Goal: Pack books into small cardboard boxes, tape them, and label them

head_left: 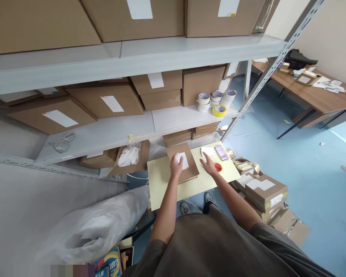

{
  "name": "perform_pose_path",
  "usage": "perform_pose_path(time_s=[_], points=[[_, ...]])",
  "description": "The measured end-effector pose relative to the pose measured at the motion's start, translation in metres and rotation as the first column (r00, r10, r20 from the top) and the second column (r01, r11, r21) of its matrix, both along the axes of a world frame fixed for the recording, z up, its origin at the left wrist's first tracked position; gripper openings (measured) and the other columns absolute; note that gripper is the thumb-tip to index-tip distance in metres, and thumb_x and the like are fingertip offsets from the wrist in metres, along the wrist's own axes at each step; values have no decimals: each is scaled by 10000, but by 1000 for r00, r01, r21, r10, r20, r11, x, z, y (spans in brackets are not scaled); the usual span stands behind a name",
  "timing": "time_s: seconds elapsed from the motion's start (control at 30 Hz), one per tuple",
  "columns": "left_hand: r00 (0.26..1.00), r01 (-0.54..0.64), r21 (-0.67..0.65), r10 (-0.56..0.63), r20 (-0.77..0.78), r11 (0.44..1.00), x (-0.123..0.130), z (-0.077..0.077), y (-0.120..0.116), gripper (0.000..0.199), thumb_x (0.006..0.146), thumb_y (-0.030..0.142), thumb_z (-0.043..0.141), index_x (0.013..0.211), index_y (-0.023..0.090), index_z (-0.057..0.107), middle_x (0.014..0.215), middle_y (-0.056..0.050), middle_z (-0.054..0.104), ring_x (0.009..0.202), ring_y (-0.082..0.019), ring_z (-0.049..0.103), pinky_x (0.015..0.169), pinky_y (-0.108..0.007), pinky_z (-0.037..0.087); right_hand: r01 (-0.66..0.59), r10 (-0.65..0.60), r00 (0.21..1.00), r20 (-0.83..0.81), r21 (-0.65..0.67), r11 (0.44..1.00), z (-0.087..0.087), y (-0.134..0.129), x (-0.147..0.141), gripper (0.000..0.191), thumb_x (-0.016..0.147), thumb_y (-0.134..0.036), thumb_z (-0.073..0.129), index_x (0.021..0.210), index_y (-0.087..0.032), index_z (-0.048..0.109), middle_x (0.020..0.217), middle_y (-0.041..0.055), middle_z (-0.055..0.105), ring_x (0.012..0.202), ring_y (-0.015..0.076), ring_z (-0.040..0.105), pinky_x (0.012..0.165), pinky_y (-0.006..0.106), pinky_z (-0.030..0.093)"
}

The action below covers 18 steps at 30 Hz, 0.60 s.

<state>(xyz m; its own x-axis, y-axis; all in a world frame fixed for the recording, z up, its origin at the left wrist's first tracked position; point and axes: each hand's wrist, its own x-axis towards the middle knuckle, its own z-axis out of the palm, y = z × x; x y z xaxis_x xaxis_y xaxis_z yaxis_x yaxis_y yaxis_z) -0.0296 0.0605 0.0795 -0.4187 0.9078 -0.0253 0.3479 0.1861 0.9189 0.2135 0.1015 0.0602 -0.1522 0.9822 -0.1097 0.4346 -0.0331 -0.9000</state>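
A flat brown cardboard box lies on the pale yellow table, with a white label on its top. Over the left part of the box's top is my left hand, fingers stretched forward and thumb apart at the label's edge. Whether it presses on the label or only hovers, I cannot tell. My right hand is to the right of the box, fingers apart and nothing in them. Close beside it sits a red round item, partly behind the wrist. White paper lies beyond that hand, near a blurred purple item.
Metal shelving with cartons rises right behind the table. White tape rolls and a yellow roll stand on its middle shelf. Stacked boxes crowd the floor at right. A bubble-wrap roll lies at left.
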Motion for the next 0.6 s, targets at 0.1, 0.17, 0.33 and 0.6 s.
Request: perform_pose_path(time_s=[0.1, 0.17, 0.33, 0.6], points=[[997, 78, -11, -78, -2, 997, 31, 11, 42, 550, 1024, 510, 580, 1493, 222, 595, 1571, -134, 584, 1460, -285, 535, 1179, -399, 455, -1, 0, 1000, 13, 28, 1000, 14, 29, 14, 696, 982, -558, 566, 1619, -294, 471, 1701, 60, 434, 1576, 292, 385, 1285, 499, 328], [992, 122, -36, -122, -6, 992, 52, 10, 67, 548, 1033, 477, 567, 1508, 203, 582, 1578, -142, 578, 1471, -285, 526, 1217, -411, 413, -8, 6, 1000, 30, 45, 999, 14, 47, 26, 685, 988, -534, 566, 1619, -283, 475, 1706, 60, 427, 1593, 284, 355, 1302, 486, 300], [982, 186, -170, -187, 12, 968, 101, -23, 120, 546, 1030, 416, 569, 1513, 162, 575, 1568, -178, 583, 1441, -293, 563, 1207, -410, 413, -20, 19, 993, 120, 10, 1000, -18, 95, 62, 658, 993, -471, 564, 1603, -235, 499, 1725, 89, 388, 1598, 297, 349, 1300, 476, 307], [977, 194, -447, -211, 11, 873, 143, -116, 189, 417, 959, 440, 686, 1285, 182, 712, 1353, -175, 729, 1284, -324, 676, 1091, -403, 488, -100, 177, 940, 291, -262, 960, -124, 158, 99, 608, 951, -318, 617, 1534, -150, 577, 1635, 168, 509, 1594, 360, 343, 1294, 516, 300]])
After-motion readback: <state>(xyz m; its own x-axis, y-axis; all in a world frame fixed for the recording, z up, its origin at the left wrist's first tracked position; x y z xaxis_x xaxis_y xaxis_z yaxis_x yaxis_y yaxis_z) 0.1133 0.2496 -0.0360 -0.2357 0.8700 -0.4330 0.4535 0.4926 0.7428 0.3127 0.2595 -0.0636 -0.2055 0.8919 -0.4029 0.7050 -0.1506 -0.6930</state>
